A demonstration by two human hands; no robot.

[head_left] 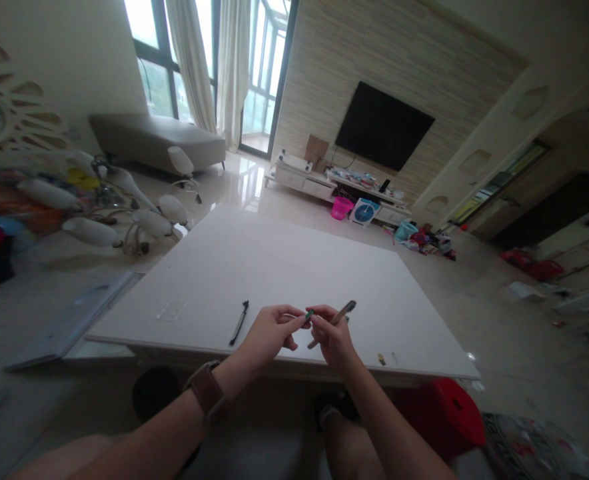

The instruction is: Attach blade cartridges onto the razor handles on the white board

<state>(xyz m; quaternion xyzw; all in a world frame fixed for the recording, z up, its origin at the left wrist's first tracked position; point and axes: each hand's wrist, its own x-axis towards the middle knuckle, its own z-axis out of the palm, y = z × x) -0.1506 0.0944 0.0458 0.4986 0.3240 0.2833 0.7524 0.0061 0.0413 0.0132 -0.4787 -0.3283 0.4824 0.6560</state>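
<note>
Over the front edge of the white table, my left hand (269, 333) pinches a small green piece (309, 313) between thumb and fingers. Its exact kind is too small to make out. My right hand (333, 339) meets it there, fingertips at the same piece, while a slim brownish pen-like tool (342, 313) with a dark end slants through its grip. Left of my hands lies a thin dark stick with black ends (238, 325). Farther left is a clear flat plastic piece (171, 311). To the right are a tiny gold-and-black piece (381, 359) and a small clear sliver (394, 359).
The white table (294, 260) spans the area before me. A red stool (447, 413) stands by its right front corner. At the left are a lamp with several white shades (94, 231) and a flat panel (79, 320) on the floor.
</note>
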